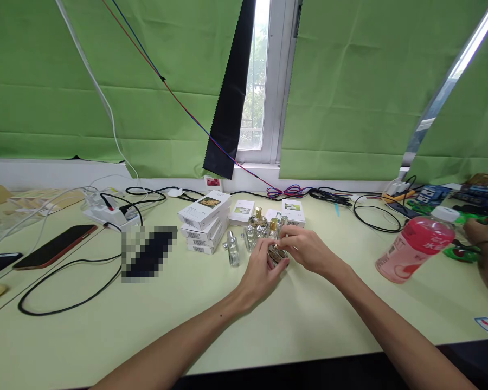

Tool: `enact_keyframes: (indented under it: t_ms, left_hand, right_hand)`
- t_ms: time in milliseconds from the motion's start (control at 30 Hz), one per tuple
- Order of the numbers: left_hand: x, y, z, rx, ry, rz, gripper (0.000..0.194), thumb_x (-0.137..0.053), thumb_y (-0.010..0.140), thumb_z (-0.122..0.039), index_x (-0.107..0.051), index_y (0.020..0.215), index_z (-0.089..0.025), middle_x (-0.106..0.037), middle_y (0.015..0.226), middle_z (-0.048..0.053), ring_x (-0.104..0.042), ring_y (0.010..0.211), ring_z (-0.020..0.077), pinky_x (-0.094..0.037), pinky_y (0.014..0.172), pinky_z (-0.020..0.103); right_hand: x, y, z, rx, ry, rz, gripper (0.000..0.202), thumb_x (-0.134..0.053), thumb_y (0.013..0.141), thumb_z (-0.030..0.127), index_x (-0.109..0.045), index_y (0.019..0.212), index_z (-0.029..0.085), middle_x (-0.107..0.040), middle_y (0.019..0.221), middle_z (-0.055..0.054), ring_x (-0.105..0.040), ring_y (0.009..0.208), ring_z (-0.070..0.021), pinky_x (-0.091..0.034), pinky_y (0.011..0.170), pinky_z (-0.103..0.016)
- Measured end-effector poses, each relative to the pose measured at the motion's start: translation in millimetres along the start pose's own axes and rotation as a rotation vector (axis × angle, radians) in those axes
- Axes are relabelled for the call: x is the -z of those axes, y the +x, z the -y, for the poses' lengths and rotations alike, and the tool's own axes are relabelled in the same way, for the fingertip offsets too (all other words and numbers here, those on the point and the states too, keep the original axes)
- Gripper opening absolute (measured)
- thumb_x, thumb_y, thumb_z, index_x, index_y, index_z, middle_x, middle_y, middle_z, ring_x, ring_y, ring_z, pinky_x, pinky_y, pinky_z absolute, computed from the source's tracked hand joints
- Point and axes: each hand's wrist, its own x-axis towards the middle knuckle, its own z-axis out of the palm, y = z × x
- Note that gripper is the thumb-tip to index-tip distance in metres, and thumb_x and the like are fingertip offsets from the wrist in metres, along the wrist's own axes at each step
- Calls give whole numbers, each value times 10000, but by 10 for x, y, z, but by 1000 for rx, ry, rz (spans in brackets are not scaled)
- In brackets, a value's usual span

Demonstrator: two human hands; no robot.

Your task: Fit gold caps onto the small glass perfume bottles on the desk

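Observation:
My left hand (pixel 261 271) is wrapped round a round glass perfume bottle (pixel 275 253) on the table. At the top of that bottle is my right hand (pixel 305 246), its fingertips pinched together; what lies between them is hidden. Just behind my hands stand several small glass bottles, among them a round one with a gold neck (pixel 258 221) and a clear one (pixel 250 238). A slim clear spray bottle (pixel 233 250) stands upright to the left of my left hand.
White boxes (pixel 205 222) are stacked left of the bottles, with more boxes (pixel 293 211) behind. A pink drink bottle (pixel 415 246) stands at right, near another person's hand (pixel 483 233). A phone (pixel 56 246), power strip (pixel 111 208) and cables lie at left.

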Motion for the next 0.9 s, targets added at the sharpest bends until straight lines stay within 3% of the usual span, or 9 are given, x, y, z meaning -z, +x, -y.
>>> enact_keyframes:
  t_ms: [400, 733, 900]
  left_hand:
    - [8, 3, -26, 0, -21, 14, 229, -593, 897, -299, -552, 1110, -229, -540, 1101, 34, -514, 641, 80, -468, 585, 252]
    - [9, 13, -39, -21, 5, -6, 186, -592, 836, -179, -548, 1013, -212, -544, 1017, 27, -516, 674, 98, -457, 585, 245]
    - [11, 22, -52, -23, -7, 12, 211, -580, 814, -145, -549, 1012, -212, -545, 1010, 25, -512, 680, 100, -454, 587, 243]
  right_hand:
    - [4, 8, 108, -115, 37, 60, 306, -490, 894, 25, -550, 626, 160, -500, 768, 7, -478, 688, -110, -336, 613, -237]
    - [-190, -13, 312, -268, -42, -39, 294, -431, 795, -43, -419, 600, 177, -434, 728, 10, -381, 588, -104, -276, 528, -247]
    - [-201, -4, 461, -339, -108, -52, 252, -437, 736, -57, -438, 635, 174, -437, 746, 2, -370, 588, -106, -245, 507, -252]
